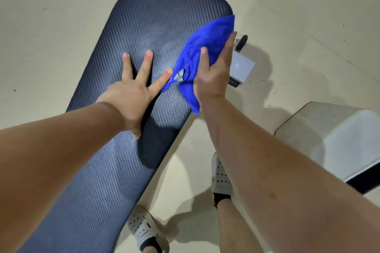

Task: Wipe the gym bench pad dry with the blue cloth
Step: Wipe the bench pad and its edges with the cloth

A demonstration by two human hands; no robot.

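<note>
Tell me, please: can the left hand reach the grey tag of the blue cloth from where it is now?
Probably yes. The left hand lies flat on the bench pad, its nearest fingertip beside the grey tag on the blue cloth, with nothing between.

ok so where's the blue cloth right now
In the head view, the blue cloth is under the right hand at the bench pad's right edge, just right of the left hand.

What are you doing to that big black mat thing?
A person is wiping a gym bench pad with a blue cloth. The right hand presses the cloth down at the pad's right edge, part of it hanging past the side. The left hand lies flat on the pad with fingers spread, beside the cloth. Faint damp streaks show on the pad.
</note>
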